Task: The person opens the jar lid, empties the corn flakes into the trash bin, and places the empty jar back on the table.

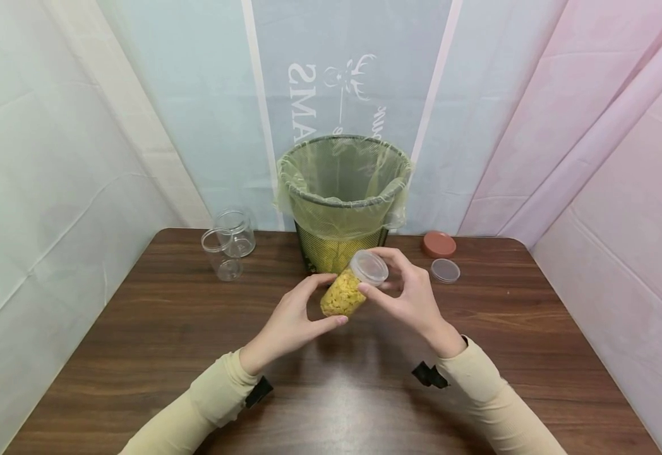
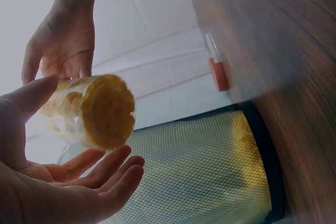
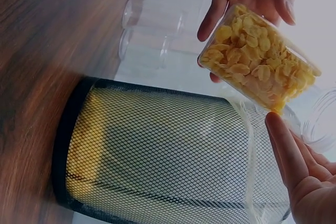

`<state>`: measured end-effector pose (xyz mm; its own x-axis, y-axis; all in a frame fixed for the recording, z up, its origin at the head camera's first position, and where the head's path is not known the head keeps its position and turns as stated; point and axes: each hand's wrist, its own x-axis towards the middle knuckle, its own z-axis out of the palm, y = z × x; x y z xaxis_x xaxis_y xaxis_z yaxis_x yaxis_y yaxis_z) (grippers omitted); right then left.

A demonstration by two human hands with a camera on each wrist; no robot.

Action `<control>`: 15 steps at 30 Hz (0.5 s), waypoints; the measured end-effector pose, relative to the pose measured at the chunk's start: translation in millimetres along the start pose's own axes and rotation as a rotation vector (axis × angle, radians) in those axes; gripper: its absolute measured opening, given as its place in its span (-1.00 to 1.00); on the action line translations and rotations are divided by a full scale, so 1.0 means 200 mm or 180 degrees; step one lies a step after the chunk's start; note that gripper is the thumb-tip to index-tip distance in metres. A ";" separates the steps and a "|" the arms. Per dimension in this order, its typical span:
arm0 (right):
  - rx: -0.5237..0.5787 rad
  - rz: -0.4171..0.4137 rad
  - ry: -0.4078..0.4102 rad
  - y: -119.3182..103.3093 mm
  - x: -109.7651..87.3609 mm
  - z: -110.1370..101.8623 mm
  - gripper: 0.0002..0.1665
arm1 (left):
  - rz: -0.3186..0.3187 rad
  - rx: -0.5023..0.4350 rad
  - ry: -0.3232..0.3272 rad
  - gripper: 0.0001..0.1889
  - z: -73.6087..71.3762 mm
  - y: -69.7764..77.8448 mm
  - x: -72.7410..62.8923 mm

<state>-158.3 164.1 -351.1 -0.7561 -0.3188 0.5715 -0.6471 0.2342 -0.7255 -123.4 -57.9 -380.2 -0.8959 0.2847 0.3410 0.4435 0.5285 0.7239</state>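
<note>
Both hands hold a clear jar [image 1: 345, 294] of yellow flakes, tilted with its pale top end up and to the right. The left hand [image 1: 285, 322] grips the lower part, its thumb near the base and its fingers along the far side. Around the top end the right hand [image 1: 416, 297] has its thumb in front and fingers behind. The flakes [image 3: 257, 56] show plainly through the wall in the right wrist view. The jar's round base [image 2: 109, 111] faces the left wrist camera. Whether a lid covers the top, I cannot tell.
Behind the hands stands a mesh bin [image 1: 342, 246] with a thin yellowish liner [image 1: 291, 177] and yellow stuff low inside. Two clear jars [image 1: 217, 253] stand at the back left. A reddish lid [image 1: 439, 244] and a translucent disc [image 1: 445, 270] lie at the back right.
</note>
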 end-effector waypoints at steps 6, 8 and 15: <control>0.0394 0.0114 -0.0001 0.00 -0.01 0.01 -0.44 | -0.0068 -0.0142 -0.0061 -0.31 0.02 0.04 0.00; 0.0497 0.0147 -0.0008 0.00 -0.01 0.01 -0.45 | -0.0075 -0.0154 -0.0062 -0.33 0.02 0.04 0.00; 0.0768 0.0341 -0.0074 -0.03 -0.01 0.01 -0.48 | -0.0173 -0.0295 -0.0085 -0.35 0.03 0.07 0.00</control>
<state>-153.0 162.5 -349.3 -0.8149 -0.3256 0.4796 -0.5194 0.0428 -0.8535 -116.7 -46.4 -374.6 -0.9170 0.2796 0.2844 0.3888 0.4679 0.7937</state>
